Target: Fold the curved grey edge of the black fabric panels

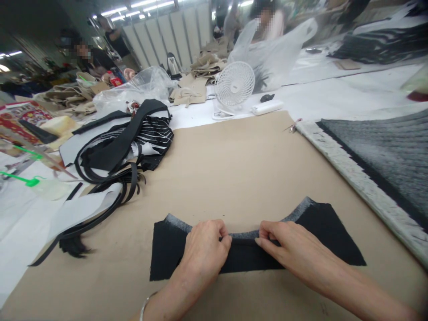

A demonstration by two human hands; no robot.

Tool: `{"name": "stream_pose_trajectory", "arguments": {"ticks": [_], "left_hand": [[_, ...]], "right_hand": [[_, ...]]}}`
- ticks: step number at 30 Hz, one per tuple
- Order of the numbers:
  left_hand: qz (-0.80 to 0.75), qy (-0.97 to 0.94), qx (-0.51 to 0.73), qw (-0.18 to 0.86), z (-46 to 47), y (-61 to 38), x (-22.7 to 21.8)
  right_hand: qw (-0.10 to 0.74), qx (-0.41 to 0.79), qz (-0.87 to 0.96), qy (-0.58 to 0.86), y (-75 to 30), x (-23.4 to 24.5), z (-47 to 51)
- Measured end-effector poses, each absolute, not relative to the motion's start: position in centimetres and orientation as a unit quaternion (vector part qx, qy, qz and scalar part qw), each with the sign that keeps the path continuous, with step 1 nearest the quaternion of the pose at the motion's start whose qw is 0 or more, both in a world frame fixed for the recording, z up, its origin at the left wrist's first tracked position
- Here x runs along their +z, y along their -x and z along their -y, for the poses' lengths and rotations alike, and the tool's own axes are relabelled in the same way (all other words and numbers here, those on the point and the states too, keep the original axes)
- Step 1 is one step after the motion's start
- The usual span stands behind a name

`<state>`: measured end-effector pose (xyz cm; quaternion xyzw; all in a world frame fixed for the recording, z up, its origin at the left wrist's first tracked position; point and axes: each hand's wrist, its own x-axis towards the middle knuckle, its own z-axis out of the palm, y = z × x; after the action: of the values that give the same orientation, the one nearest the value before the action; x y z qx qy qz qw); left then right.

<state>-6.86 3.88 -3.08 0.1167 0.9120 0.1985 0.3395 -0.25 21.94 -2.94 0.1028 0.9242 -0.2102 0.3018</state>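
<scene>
A black fabric piece (329, 236) with a curved upper edge lies on brown paper in front of me. Along that curve runs a fuzzy grey strip (179, 223). My left hand (207, 245) pinches the edge left of the middle, thumb against the curled fingers. To its right, my right hand (284, 238) pinches the same edge in the same way. Between the two hands the black edge looks folded along the grey strip. The fabric under my fingers is hidden.
Brown paper (217, 169) covers the table. On the left lie black strips (113, 205) and striped black pieces (157, 133), near a green-tipped bottle (50, 187). Behind stands a white fan (235, 84). A stack of grey material (384, 147) lies right. Other people are in the background.
</scene>
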Motion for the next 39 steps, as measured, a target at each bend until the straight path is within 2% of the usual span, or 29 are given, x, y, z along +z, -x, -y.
{"name": "stream_pose_trajectory", "arguments": {"ticks": [14,39], "left_hand": [[-0.916,-0.122,0.193,0.33,-3.88,6.91,-3.67],[-0.921,-0.121,0.169,0.329,-3.98,6.65,-3.78]], "right_hand": [[0.284,-0.202,-0.933,-0.095,0.32,-3.89,-21.78],[0.3,-0.171,-0.933,-0.099,0.6,-3.74,-21.59]]}}
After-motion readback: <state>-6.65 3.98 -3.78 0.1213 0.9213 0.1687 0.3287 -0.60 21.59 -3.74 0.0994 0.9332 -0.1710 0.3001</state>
